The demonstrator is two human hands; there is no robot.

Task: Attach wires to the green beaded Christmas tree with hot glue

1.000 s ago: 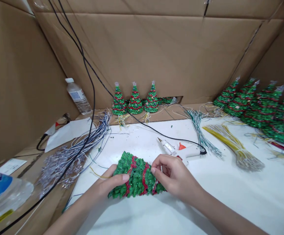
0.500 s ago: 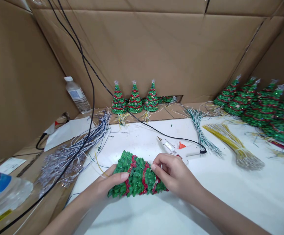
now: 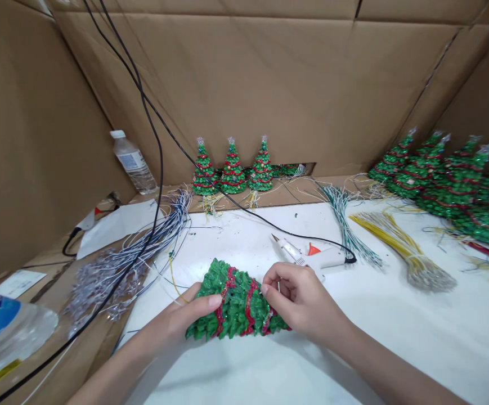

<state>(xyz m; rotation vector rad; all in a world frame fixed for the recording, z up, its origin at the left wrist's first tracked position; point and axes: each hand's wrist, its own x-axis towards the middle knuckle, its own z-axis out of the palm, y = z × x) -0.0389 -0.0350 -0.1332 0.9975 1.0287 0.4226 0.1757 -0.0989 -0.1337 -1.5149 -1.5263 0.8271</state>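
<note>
A green Christmas tree ornament (image 3: 236, 306) with red glittery garlands lies on its side above the white tabletop. Its wide base is gripped by my left hand (image 3: 189, 315), thumb pressed on the front. Yellow and white wires (image 3: 174, 281) trail out past those fingers. My right hand (image 3: 292, 295) is closed in a pinch against the upper part of the tree; whatever sits between thumb and forefinger is hidden. Just beyond the right hand rests a white glue gun (image 3: 312, 257) with an orange trigger.
Several finished trees (image 3: 451, 180) stand at the right, three smaller-looking ones (image 3: 232, 171) at the back. Bundles of blue-white (image 3: 164, 225), green (image 3: 345, 225) and yellow wires (image 3: 396, 236) lie around. A black cable (image 3: 160, 129) crosses the view. Water bottles (image 3: 132, 163) stand left.
Both hands and the tree stay nearly in place. The yellow wire behind my left hand has swung slightly. The view has shifted a touch.
</note>
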